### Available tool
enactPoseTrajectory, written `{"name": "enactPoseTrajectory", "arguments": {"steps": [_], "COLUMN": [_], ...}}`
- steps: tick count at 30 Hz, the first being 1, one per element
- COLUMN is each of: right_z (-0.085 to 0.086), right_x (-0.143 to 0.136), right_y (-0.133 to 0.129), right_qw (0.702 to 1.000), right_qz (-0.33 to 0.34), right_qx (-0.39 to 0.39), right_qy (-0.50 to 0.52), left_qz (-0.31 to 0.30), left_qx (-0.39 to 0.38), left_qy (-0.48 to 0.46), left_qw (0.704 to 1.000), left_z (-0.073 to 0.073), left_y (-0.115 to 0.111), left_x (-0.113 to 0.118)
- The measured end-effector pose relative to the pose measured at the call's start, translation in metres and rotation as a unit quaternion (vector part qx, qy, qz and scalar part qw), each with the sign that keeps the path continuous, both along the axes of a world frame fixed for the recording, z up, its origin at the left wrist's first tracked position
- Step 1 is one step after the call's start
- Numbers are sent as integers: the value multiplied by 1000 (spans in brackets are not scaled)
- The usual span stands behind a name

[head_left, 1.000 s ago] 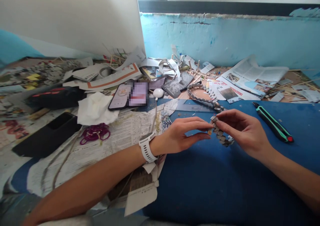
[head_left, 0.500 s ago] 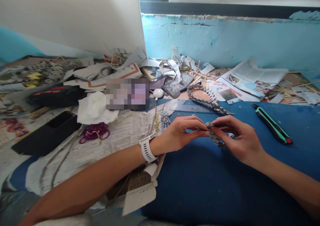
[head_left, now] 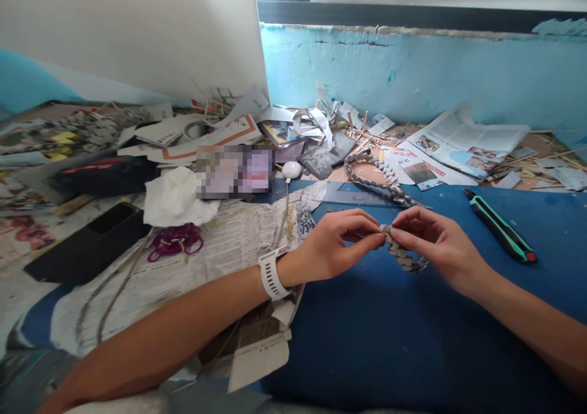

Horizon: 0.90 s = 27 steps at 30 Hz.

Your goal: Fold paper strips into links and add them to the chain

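Short chain of small grey square pieces, pinched at its upper end between both sets of fingertips, just above the blue mat on the table. Left hand with thumb and forefinger closed on that upper end from the left; white watch on the left wrist. Right hand with fingers clamped on the same end from the right, the rest of the chain curving down and right beneath its palm, touching or nearly touching the mat. Longer grey chain farther back at the mat's edge. Green and black utility knife on the mat, well apart to the right. Newspaper under the left forearm. Crumpled white tissue, purple cord tangle and black phone to the left.
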State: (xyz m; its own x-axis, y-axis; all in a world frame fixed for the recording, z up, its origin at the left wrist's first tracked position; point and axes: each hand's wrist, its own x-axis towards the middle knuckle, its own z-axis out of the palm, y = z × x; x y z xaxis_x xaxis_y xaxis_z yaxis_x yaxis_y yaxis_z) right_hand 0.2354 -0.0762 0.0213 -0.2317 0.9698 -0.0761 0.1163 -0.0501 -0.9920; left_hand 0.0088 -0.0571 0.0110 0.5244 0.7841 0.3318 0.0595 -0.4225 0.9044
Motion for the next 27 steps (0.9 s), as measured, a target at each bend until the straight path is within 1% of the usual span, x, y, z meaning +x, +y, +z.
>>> {"name": "enactPoseTrajectory", "arguments": {"steps": [3,6,9,13,20,24,27], "right_z": [0,0,1,1,0,2,2], "right_x": [-1,-1,0,1,1,-1,-3], "right_y": [0,-1,-2,-2,-3,-3,-5], "right_qw": [998,995,992,990,987,989,997], "right_qz": [-5,-4,5,16,17,7,-11], "right_qx": [-52,-82,-99,-112,-130,-119,-58], "right_qy": [34,57,74,85,94,83,59], "left_qz": [16,25,32,38,37,42,49], "left_qx": [-1,-6,-19,-56,-102,-121,-132], "left_qy": [-11,-24,-32,-38,-54,-72,-91], "left_qw": [1000,999,999,997,993,989,986], "left_z": [0,-1,-3,-3,-5,-8,-11], "left_y": [-1,-2,-4,-7,-9,-10,-11], "left_x": [1,2,4,5,7,9,11]}}
